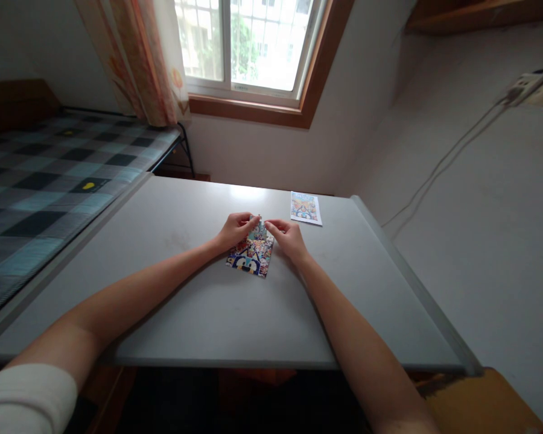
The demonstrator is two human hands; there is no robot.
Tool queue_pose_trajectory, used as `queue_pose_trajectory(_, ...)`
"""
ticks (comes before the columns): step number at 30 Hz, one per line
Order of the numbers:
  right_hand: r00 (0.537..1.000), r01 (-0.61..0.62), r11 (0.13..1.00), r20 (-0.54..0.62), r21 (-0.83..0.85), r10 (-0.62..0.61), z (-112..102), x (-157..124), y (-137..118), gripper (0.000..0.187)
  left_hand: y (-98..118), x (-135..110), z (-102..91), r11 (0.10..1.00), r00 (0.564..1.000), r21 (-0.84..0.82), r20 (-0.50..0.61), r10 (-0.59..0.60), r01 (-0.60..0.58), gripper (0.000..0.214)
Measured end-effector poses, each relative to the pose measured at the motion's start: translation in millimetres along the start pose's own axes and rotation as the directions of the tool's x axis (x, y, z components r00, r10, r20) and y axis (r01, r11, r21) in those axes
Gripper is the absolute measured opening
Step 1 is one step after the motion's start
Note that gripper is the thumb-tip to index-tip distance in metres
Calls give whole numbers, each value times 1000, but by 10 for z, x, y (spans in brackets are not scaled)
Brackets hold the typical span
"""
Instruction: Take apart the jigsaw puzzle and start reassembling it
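A small colourful jigsaw puzzle [250, 256] lies on the grey table [217, 301], partly assembled. Both hands meet at its far edge. My left hand [236, 231] has its fingers curled and pinches a small puzzle piece [256, 230] at the top of the puzzle. My right hand [289, 238] comes in from the other side, fingers pressed together on the same piece or on the puzzle's top edge; I cannot tell which.
A printed picture sheet [305, 208] lies flat near the table's far edge. A bed with a checked mat [49, 187] runs along the left. A window with a curtain [154, 66] is behind the table; a wall with a power strip [531, 89] stands right.
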State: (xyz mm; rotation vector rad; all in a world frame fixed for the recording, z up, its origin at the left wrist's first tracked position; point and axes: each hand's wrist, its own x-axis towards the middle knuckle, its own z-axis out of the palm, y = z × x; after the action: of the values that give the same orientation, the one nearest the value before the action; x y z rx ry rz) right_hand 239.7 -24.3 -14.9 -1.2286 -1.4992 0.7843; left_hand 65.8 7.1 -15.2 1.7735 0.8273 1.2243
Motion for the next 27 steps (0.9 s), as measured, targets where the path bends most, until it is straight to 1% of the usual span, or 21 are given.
queue_pose_trajectory(1, 999, -16, 999, 36, 45, 14, 18, -6, -7, 31, 1, -2, 0, 1000, 1000, -6, 1, -5, 5, 49)
queue_pose_trajectory(3, 997, -57, 990, 53, 126, 51, 38, -11, -15, 30, 4, -9, 3, 999, 999, -43, 20, -25, 26, 47)
queue_pose_trajectory(6, 995, -97, 970, 16, 222, 96, 31, -6, -30, 30, 8, -23, 13, 984, 988, -153, 138, -67, 88, 39)
queue_pose_trajectory(8, 993, -108, 961, -10, 253, 115, 19, -2, -51, 31, 6, -29, 17, 970, 972, -210, 221, -75, 123, 42)
queue_pose_trajectory(10, 992, -116, 957, -22, 268, 126, 12, -3, -74, 31, -5, -32, 16, 962, 965, -239, 253, -71, 134, 46)
queue_pose_trajectory(15, 985, -151, 947, -34, 284, 167, 17, -12, -101, 31, -26, -29, -2, 946, 965, -288, 252, -73, 147, 48)
queue_pose_trajectory(19, 980, -183, 940, -23, 288, 198, 16, -12, -99, 32, -23, -26, -9, 943, 963, -290, 257, -86, 161, 51)
queue_pose_trajectory(21, 984, -155, 945, -38, 287, 173, 18, -13, -98, 31, -26, -26, -7, 945, 965, -284, 248, -89, 160, 52)
queue_pose_trajectory(23, 988, -110, 957, -73, 268, 134, 24, -15, -93, 29, -34, -27, -1, 954, 972, -261, 216, -89, 145, 52)
queue_pose_trajectory(27, 988, -58, 982, -131, 181, 82, 35, -17, -62, 26, -54, -30, 9, 982, 986, -170, 155, -58, 84, 49)
